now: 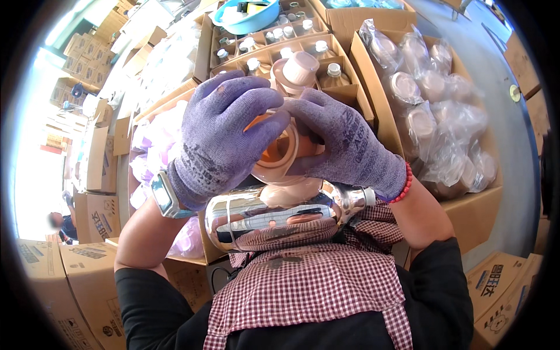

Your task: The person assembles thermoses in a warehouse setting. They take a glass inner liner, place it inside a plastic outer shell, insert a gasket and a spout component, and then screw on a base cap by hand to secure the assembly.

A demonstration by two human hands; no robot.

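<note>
Both my hands wear purple knit gloves and meet over a pinkish-beige round plastic part with a wide ringed opening. Orange shows inside that opening. My right hand grips the part's right side, its fingers wrapped round it. My left hand curls over the top, thumb stretched across the opening; what its fingertips pinch is hidden. Just below, against my apron, a mirror-like silver flask lies sideways with a pale tip at its right end. Beyond my hands stands a pinkish-beige cup-shaped piece.
A divided carton ahead holds several capped bottles. To the right, another carton is filled with bagged beige parts. A blue basin sits at the far side. Purple plastic wrapping lies left; closed boxes stand lower left.
</note>
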